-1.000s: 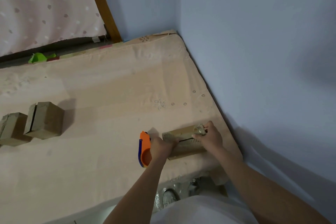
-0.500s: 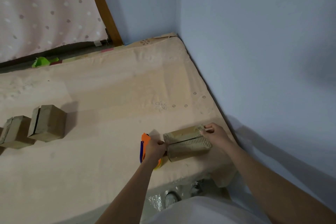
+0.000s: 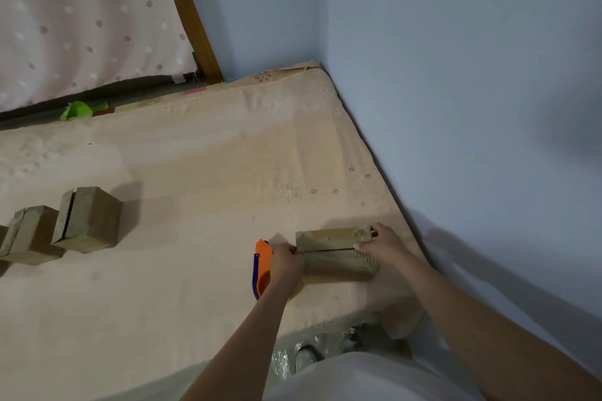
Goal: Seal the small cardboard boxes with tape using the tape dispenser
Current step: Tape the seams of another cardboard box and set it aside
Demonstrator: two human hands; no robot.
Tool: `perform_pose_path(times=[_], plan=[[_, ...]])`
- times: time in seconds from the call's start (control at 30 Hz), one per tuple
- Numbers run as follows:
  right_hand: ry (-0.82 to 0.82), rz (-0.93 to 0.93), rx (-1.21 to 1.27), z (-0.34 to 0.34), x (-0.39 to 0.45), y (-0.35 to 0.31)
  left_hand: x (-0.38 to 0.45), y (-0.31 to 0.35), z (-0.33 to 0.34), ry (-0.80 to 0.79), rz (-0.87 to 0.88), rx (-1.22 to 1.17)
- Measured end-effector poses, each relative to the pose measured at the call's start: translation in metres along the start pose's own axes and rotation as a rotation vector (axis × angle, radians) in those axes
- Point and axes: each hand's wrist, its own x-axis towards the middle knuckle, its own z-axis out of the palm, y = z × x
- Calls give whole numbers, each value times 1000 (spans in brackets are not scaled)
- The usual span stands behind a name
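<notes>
We see a small cardboard box [image 3: 337,254] lying on the mattress [image 3: 195,179] near its right front corner, a dark seam running along its top. The left hand [image 3: 286,265] has its grip closed around the orange tape dispenser [image 3: 262,267], pressed against the box's left end. The right hand [image 3: 382,246] grips the box's right end. Two more boxes [image 3: 86,220] [image 3: 27,234] sit well apart at left.

Orange tape dispenser [image 3: 262,265] in the left hand [image 3: 286,265], now off the box [image 3: 337,252], at its left end.
</notes>
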Motion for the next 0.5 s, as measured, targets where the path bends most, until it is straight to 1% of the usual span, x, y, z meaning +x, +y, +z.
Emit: perform_pose_path(times=[0.1,0.17,0.23,0.27,0.33,0.37,0.4,0.43,0.5], plan=[[-13,30,118,-1,2,0,5,14,-1,-30,72,-76],[13,21,183,-1,0,0,12,19,-3,-81,29,-225],[19,0,180,2,-1,2,14,22,-3,-151,-47,-427],[9,-7,163,3,-1,2,16,21,-2,-151,-51,-458],[-15,6,146,9,-1,3,19,18,6,-89,-34,-351],[-14,25,154,12,-1,2,18,16,10,-58,-53,-328],[-9,40,164,16,-2,1,15,14,15,-52,-84,-358],[-13,49,183,19,-3,-2,11,12,21,-72,-113,-394],[-89,64,212,24,-8,-11,2,10,30,-141,-134,-413]])
